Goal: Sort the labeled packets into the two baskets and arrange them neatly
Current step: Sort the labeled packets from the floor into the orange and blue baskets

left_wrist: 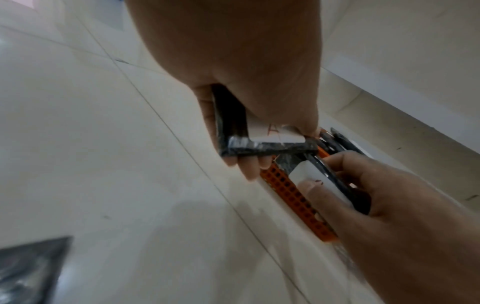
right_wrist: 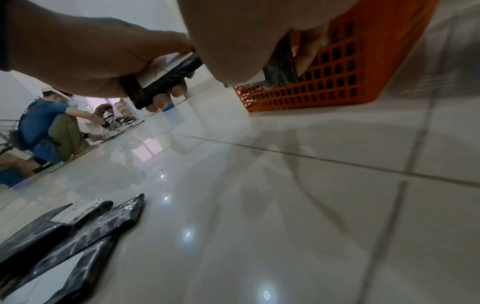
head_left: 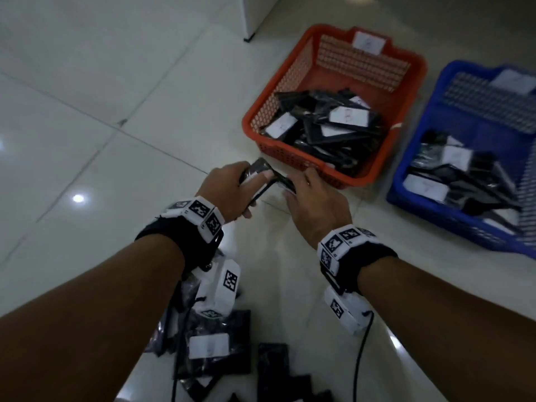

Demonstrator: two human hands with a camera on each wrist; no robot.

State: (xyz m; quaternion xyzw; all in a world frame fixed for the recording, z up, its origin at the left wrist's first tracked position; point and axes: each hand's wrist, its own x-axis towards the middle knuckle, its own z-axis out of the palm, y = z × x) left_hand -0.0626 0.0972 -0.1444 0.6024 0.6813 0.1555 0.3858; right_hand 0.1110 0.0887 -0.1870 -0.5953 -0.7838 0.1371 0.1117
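Glossy white floor tiles (head_left: 87, 117) mirror ceiling lights, their grout lines dull and dark. The orange basket (head_left: 293, 74) and the blue basket (head_left: 406, 181) at its 3 o'clock are perforated moulded plastic, each with a matt white paper tag. The packets (head_left: 333, 126) inside are black, in crinkled shiny film with white paper labels, as are the loose packets (right_wrist: 85, 230) on the floor. Black cloth wrist straps (head_left: 179, 239) carry printed white marker blocks.

Two baskets stood on the floor (head_left: 87, 126) at far right, one basket (head_left: 293, 158) left of the other basket (head_left: 406, 181), packets in both; loose packets (head_left: 214, 349) lay near.
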